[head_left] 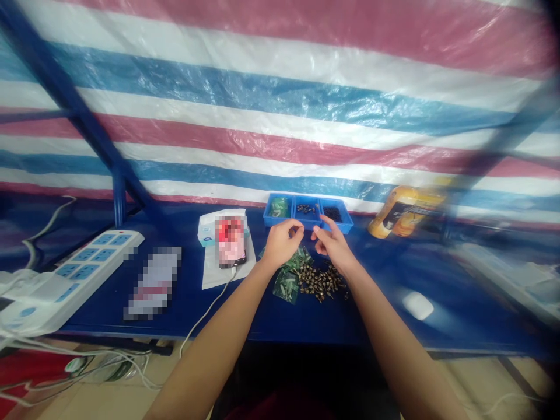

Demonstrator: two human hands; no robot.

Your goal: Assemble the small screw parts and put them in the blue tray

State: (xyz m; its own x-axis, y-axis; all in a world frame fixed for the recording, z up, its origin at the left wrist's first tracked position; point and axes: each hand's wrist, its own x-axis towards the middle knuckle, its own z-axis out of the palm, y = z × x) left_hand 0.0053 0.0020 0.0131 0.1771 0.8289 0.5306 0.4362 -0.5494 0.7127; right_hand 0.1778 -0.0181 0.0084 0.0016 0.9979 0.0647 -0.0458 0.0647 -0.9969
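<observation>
Both of my hands are raised above small parts on the blue table, just in front of a blue tray (272, 221) with three compartments. My left hand (283, 240) is closed in a pinch; whatever lies between its fingertips is too small to make out. Facing it, my right hand (333, 242) has its index finger and thumb apart, the other fingers loosely bent, and nothing visible between them. Beneath the hands lie a pile of small brass-and-dark metal parts (321, 282) and green-tinted clear plastic packets (286, 286). The tray holds a similar packet, a few metal parts and many small black pieces (331, 213).
Left of my hands, a phone (231, 248) on a charging cable leans on a white-and-blue box (205, 238). Farther left are a blurred-out flat object (153, 286) and a white power strip (94, 262). On the right are a yellow bottle (405, 211) and a white rounded case (418, 305).
</observation>
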